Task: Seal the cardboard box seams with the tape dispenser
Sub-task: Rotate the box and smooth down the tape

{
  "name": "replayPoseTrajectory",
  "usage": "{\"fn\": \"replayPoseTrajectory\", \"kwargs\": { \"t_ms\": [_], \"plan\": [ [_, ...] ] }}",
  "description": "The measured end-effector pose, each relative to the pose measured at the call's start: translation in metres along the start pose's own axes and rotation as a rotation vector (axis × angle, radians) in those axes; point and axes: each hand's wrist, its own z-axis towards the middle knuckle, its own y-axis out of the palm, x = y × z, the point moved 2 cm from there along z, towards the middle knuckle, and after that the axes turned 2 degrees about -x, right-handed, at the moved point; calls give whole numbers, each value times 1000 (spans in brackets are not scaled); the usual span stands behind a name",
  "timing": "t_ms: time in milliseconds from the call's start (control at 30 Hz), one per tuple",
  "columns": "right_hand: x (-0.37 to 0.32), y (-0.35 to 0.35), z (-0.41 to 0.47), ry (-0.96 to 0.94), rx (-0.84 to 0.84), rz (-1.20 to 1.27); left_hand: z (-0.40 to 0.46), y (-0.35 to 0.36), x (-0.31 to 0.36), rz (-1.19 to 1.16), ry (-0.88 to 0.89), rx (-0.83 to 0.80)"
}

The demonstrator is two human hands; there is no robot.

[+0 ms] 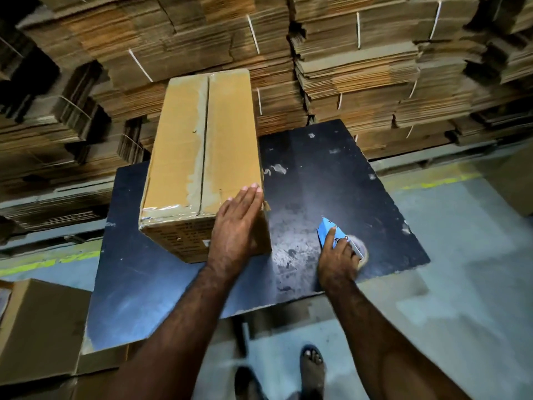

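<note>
I am standing at a scuffed black table (331, 174); strapped flattened-carton stacks (360, 67) are rising at twelve o'clock over grey concrete floor (461, 269).

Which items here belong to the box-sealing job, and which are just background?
In the job: cardboard box under the flat left hand; blue tape dispenser gripped by the right hand; black table.
Background: flattened carton stacks; floor box.

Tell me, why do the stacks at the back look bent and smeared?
Head view: the wide-angle lens bows the bundled flat cardboard stacks and the tall brown cardboard box outward; edges blur from motion. Light glares off the clear tape on the box's near edge and sheens the dark tabletop; corners stay dim.
</note>
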Motion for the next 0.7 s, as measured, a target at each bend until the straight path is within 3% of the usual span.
{"fn": "replayPoseTrajectory", "kwargs": {
  "t_ms": [200, 400, 533, 700],
  "plan": [
    [1, 12, 10, -47, -1, -42, 2, -1, 8, 9, -8, -2],
    [12, -45, -7, -130, -155, 14, 0, -13, 9, -53, -18, -101],
    [16, -96, -7, -217, -138, 75, -24, -46, -13, -249, -99, 88],
    [-36, -155, -20, -609, 112, 318, -65, -79, -63, -260, -230, 245]
  ]
}}
